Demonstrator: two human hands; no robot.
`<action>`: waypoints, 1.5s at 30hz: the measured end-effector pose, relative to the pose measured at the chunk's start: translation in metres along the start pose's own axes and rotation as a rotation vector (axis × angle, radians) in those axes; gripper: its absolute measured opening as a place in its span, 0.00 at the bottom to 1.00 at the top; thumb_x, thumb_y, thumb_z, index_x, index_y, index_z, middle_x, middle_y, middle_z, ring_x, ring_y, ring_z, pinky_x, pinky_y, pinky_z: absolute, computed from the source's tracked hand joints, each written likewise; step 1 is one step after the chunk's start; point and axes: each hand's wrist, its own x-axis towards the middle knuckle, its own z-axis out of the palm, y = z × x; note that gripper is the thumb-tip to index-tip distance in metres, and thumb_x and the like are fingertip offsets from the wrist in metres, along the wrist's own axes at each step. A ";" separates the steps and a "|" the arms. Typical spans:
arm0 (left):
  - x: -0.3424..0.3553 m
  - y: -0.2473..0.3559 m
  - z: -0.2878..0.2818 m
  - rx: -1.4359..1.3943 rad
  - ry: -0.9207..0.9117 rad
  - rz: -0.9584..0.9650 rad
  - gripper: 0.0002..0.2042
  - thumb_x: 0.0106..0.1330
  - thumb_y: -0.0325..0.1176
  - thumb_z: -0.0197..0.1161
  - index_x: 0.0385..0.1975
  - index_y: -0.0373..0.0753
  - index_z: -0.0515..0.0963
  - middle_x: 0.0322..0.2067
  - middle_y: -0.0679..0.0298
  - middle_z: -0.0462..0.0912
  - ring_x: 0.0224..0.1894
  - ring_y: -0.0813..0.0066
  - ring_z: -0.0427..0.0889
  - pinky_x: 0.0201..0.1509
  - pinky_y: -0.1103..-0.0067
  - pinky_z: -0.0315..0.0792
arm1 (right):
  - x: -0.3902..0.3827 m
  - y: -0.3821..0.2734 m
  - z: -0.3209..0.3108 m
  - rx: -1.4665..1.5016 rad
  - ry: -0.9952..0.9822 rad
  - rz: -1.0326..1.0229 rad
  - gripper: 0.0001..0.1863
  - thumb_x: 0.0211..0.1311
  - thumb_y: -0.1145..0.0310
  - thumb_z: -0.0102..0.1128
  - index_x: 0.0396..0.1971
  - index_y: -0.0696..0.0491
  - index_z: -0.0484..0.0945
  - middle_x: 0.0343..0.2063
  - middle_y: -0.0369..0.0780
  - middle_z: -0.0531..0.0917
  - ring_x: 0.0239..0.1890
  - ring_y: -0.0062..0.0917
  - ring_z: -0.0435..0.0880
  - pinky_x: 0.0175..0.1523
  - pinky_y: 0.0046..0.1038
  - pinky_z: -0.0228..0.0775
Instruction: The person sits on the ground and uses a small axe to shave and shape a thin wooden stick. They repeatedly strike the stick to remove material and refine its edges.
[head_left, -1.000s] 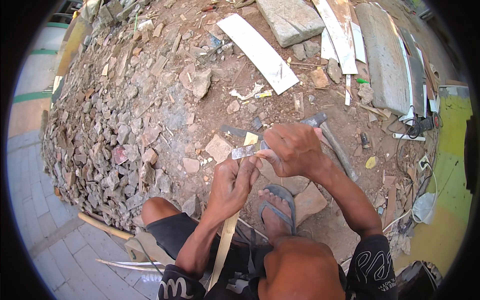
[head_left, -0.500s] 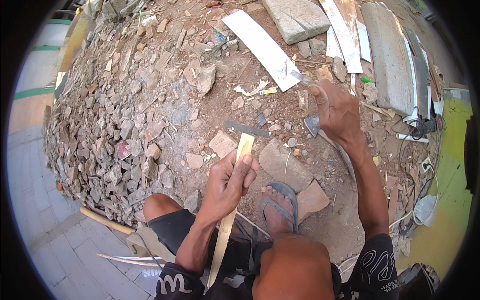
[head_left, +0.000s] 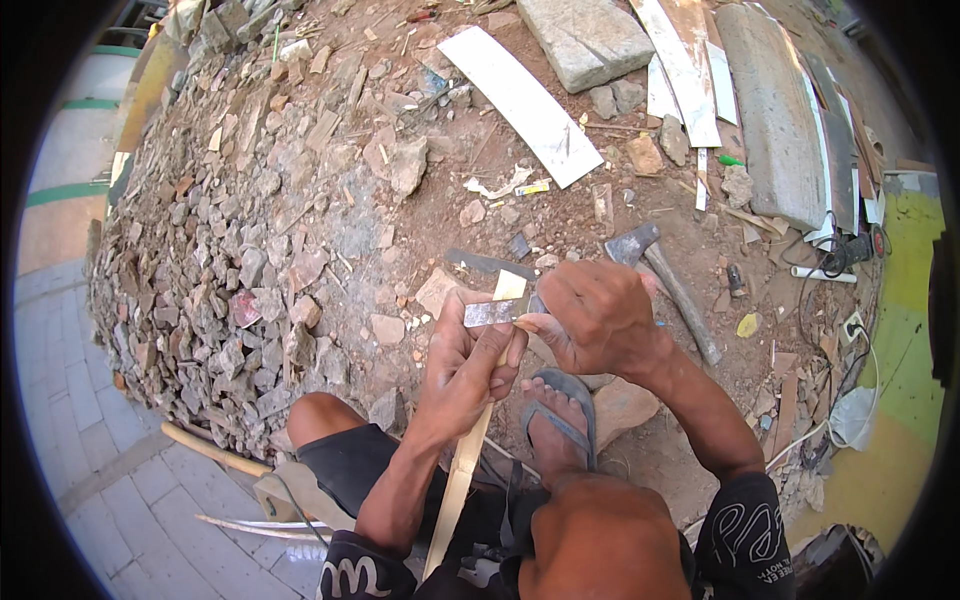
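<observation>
My left hand (head_left: 452,365) is closed around a thin pale wooden strip (head_left: 462,475), which slants from my lap up past my fingers. My right hand (head_left: 600,315) grips a putty knife (head_left: 490,313); its flat metal blade lies across the strip near the upper end, just above my left thumb. The knife's handle is mostly hidden in my right fist. Just beyond the strip's tip lies a flat dark metal bar (head_left: 470,261). A hatchet (head_left: 682,308) rests on the ground beyond my right hand, its head partly covered by the hand.
Broken rubble (head_left: 225,290) fills the left side. A white board (head_left: 520,105) lies ahead, with a concrete slab (head_left: 585,42) beyond it. Planks and a long concrete block (head_left: 765,120) stand at the right, near a corded power tool (head_left: 858,250). My sandalled foot (head_left: 562,418) is below my hands.
My right hand has come down and left from above the white board, bringing the putty knife's blade onto the wooden strip. The hatchet shows more fully now. My left hand keeps its hold.
</observation>
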 end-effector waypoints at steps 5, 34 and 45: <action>0.000 -0.004 -0.002 0.040 -0.007 0.047 0.09 0.83 0.34 0.53 0.52 0.40 0.62 0.26 0.68 0.72 0.20 0.88 0.62 0.19 0.86 0.55 | 0.002 0.006 0.002 -0.093 0.020 -0.050 0.21 0.69 0.50 0.65 0.25 0.51 0.72 0.18 0.36 0.69 0.18 0.29 0.73 0.23 0.32 0.64; -0.006 -0.010 -0.002 0.322 0.057 0.028 0.13 0.83 0.38 0.53 0.44 0.36 0.81 0.21 0.73 0.74 0.19 0.90 0.67 0.22 0.84 0.58 | 0.000 0.021 -0.017 -0.026 -0.167 -0.086 0.20 0.71 0.50 0.60 0.30 0.53 0.75 0.22 0.39 0.72 0.23 0.34 0.76 0.28 0.36 0.65; 0.004 -0.014 -0.006 0.395 0.055 0.021 0.10 0.81 0.36 0.54 0.42 0.36 0.79 0.19 0.74 0.72 0.19 0.89 0.64 0.22 0.83 0.57 | 0.007 0.049 -0.004 -0.108 -0.062 -0.232 0.26 0.62 0.43 0.67 0.24 0.50 0.71 0.17 0.37 0.70 0.17 0.30 0.76 0.21 0.35 0.65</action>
